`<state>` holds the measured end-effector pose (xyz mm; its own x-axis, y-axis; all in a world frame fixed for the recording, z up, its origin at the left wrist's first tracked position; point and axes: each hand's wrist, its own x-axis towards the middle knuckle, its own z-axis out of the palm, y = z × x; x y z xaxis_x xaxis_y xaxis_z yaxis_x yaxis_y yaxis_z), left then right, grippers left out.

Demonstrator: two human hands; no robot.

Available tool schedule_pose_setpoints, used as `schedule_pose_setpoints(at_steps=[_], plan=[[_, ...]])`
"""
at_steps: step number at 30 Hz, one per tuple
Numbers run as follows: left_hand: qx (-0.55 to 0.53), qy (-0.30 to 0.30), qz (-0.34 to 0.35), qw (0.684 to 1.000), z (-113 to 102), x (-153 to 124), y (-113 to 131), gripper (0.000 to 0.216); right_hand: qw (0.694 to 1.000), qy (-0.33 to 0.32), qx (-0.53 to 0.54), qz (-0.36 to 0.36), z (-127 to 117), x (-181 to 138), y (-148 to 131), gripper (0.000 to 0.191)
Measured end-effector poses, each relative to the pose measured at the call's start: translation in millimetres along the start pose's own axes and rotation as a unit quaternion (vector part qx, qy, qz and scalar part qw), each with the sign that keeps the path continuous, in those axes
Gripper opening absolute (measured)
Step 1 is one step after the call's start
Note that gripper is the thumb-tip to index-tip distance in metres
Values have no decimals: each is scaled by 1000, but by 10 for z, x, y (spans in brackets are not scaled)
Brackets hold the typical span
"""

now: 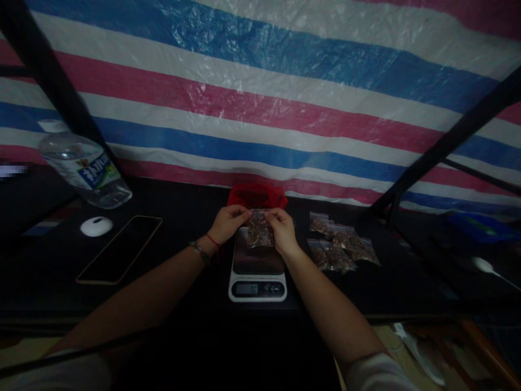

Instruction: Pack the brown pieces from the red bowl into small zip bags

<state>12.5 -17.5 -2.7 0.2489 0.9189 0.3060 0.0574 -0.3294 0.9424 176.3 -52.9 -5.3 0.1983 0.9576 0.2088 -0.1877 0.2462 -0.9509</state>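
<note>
A small clear zip bag point(260, 232) with brown bits inside hangs between my two hands, above the scale's plate. My left hand point(229, 222) pinches its upper left corner. At the upper right corner, my right hand point(284, 231) has it between thumb and fingers. Below the bag sits a white kitchen scale point(258, 292) with a dark plate; its display digits are too dim to read. Behind the hands lies a red plastic bag point(257, 194), partly hidden by them. Several filled zip bags point(342, 241) lie in a group to the right of the scale.
On the left of the black table point(187, 201) are a phone point(120, 250), a white mouse point(96, 226) and a large clear bottle point(87, 163). A striped plastic sheet point(260, 108) hangs behind. Black metal bars point(443, 144) slant at both sides. A blue object point(482, 227) is far right.
</note>
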Motion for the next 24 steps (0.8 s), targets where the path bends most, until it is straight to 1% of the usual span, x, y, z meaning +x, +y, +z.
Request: schedule_pose_setpoints(at_steps=[3,6,9,16,24], plan=[[0,9,1,1000,13,-8,-4,31,1000,-5,-4,8,18,-18,-13,19],[18,10,6,1000,20,-12,5,30,999,-29,-11,9,37,-35,-5,20],[26,-4,14,1000,22,-19,36,29,999,-48,-23,5,41,-42,0,20],[7,-22,22,999,54,-52,66,28,995,-68,-73,-4,28,-48,-39,21],[31,-27,43,998,52,-61,29,25,986,-69,-143,-41,17,-53,-30,18]])
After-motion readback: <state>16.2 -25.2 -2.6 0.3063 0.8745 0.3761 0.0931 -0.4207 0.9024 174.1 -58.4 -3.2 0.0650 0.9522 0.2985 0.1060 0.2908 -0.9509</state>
